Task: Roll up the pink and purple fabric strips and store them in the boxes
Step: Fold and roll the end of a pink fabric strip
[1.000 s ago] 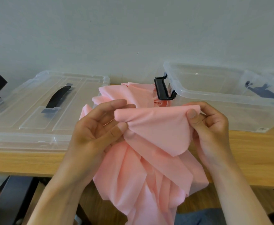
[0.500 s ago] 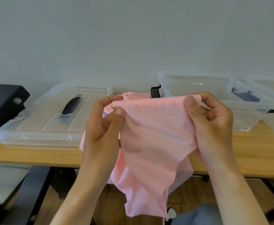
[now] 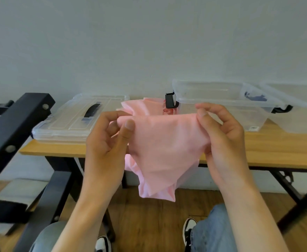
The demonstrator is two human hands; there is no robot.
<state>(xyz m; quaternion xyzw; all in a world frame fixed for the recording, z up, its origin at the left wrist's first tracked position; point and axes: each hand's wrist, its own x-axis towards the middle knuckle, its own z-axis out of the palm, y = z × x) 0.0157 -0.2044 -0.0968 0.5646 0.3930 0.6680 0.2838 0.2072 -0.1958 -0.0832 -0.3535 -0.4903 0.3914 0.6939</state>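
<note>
Pinching pink fabric [image 3: 165,142] top edge, both hands, clear box [image 3: 221,99] partly hidden

The far part of the pink fabric strip [image 3: 165,142] is hidden behind the held-up sheet, and the fingers [image 3: 230,122] of the right hand are partly covered by it. The rightmost clear box [image 3: 294,99] is cut off by the frame edge. Dark contents inside the middle box [image 3: 212,95] are too blurred to be identified.

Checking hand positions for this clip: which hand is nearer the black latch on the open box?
Right. The right hand sits just right of and below the black latch; the left hand is farther left, near the lid.
</note>
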